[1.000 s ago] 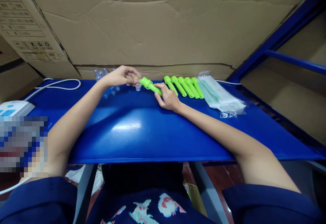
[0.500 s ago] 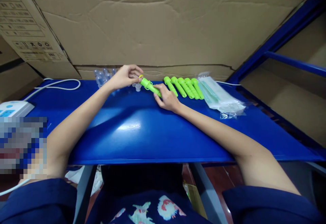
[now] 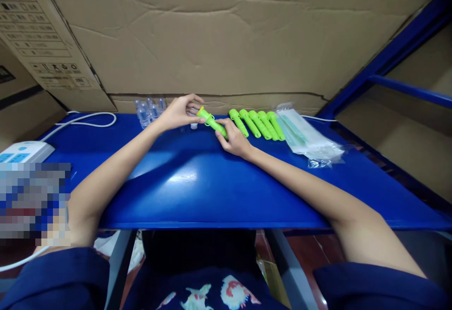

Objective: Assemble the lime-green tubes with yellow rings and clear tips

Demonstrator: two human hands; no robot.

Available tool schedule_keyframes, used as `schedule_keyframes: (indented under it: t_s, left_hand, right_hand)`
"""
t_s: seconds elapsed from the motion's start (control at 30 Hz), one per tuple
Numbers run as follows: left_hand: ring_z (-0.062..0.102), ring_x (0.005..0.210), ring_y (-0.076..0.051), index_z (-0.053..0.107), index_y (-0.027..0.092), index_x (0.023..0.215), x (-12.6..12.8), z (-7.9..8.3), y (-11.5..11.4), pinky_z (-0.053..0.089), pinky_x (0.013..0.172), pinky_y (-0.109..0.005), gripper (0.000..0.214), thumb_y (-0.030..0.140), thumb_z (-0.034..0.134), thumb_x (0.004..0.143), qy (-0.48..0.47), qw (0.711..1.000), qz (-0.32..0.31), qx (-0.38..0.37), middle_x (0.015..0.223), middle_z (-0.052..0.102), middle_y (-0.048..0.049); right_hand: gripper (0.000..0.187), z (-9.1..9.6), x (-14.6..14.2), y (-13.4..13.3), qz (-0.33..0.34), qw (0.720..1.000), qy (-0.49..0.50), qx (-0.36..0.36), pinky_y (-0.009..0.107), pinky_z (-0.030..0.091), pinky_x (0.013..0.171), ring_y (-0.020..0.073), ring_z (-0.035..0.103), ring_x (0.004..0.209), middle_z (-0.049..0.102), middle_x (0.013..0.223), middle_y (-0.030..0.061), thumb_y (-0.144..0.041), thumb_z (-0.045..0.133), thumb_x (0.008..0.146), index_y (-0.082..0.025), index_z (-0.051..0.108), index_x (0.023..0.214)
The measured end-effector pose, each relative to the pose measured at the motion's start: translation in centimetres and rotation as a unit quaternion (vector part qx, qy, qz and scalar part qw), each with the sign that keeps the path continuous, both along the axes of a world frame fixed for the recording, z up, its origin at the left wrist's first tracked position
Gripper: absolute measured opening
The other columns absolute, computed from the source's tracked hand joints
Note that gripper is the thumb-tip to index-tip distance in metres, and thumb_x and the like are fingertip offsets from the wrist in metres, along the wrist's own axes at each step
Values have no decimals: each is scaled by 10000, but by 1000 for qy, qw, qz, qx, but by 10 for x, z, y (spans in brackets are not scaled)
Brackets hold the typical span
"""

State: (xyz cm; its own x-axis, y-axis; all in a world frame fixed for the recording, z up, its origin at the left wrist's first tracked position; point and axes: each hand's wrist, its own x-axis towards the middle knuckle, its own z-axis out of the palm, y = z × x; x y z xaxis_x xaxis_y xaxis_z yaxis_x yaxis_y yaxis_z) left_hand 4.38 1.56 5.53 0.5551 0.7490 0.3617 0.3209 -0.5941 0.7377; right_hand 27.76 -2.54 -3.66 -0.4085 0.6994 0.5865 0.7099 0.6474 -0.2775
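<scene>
A bright green plastic tube (image 3: 212, 123) with a yellow piece (image 3: 201, 110) at its upper end slants between my hands above the blue tabletop. My right hand (image 3: 233, 139) wraps round its lower part. At the upper end, the thumb and fingers of my left hand (image 3: 181, 112) close about the tube just below and beside the yellow piece. Several similar green tubes (image 3: 259, 124) lie side by side to the right of my right hand. Small clear plastic bottles (image 3: 150, 111) stand to the left of my left hand, and a small whitish piece (image 3: 194, 125) sits beneath its fingers.
A clear plastic bag (image 3: 305, 133) with white and pale green contents lies right of the tubes. At the left are a white power strip (image 3: 26, 152) and a looped white cable (image 3: 95, 119). Cardboard (image 3: 212, 42) walls the back; a blue metal frame (image 3: 374, 56) rises at right.
The yellow piece now shows more fully at the tube's end, and my left fingers have shifted from it down along the tube. My right hand keeps its grip. The whole view has shifted slightly.
</scene>
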Motion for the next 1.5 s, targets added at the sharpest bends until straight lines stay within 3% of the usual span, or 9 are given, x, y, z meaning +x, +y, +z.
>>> schedule_keyframes:
  t_s: [0.13,0.27,0.37,0.6,0.77,0.87,1.13,1.27,1.5]
  left_hand:
    - [735,1015,-231,603,133,1169,4,-3,-2,575,899,-338,526,200,831,699,11,998,28,46,1033,747,-86]
    - [758,883,-210,607,102,1150,3,-5,1,579,791,-292,482,184,812,722,-7,1000,-1,-3,913,755,-84]
    - [761,843,-206,601,89,1154,3,-10,4,567,729,-270,501,217,820,721,-24,998,-31,-45,920,765,-110]
    - [765,932,-223,580,109,1187,19,-38,-1,554,764,-260,574,356,833,734,-49,987,-125,-86,1028,777,-153]
    - [765,862,-190,581,117,1118,24,-68,2,572,802,-277,576,438,843,717,-102,976,-118,-154,957,781,-114]
    - [758,809,-180,594,126,1105,25,-79,4,572,795,-283,652,446,905,630,-160,962,-94,-199,918,780,-83]
    - [724,763,-131,611,133,1024,25,-83,4,550,780,-262,656,403,959,537,-241,937,-57,-244,833,743,-29]
    - [708,748,-111,635,123,992,24,-86,5,542,788,-258,634,394,962,522,-246,935,-43,-251,818,734,-22]
    - [712,807,-136,683,112,980,25,-91,7,554,916,-343,617,365,973,497,-271,927,4,-258,869,753,-44]
  right_hand:
    - [438,-1,-4,-1,45,996,50,-55,412,553,869,253,667,995,607,1240,182,-385,465,950,-145,446,1315]
    - [502,2,-9,-7,83,977,121,-158,270,509,564,116,613,603,622,1098,86,-457,548,909,-192,384,1304]
    - [542,5,-11,-8,96,958,183,-199,239,474,498,106,593,569,623,1004,45,-529,541,919,-215,346,1315]
    - [773,9,-18,-9,153,906,269,-288,308,611,615,158,697,812,548,1350,137,-561,594,888,-263,202,1484]
    - [612,7,-20,-9,157,879,286,-348,273,605,537,180,709,769,684,1032,76,-535,675,855,-185,454,1306]
    - [542,5,-17,-4,163,856,334,-360,253,610,562,154,707,724,704,1009,59,-506,753,810,-190,538,1195]
    - [556,0,-11,7,209,756,428,-449,259,646,661,173,755,817,747,1062,58,-493,879,693,-196,644,1100]
    - [538,0,-11,9,203,750,435,-455,251,649,666,170,759,785,766,1014,69,-494,879,697,-173,665,1072]
    - [236,3,-10,13,171,730,462,-474,249,646,782,168,769,843,769,1065,116,-307,629,959,-127,671,1105]
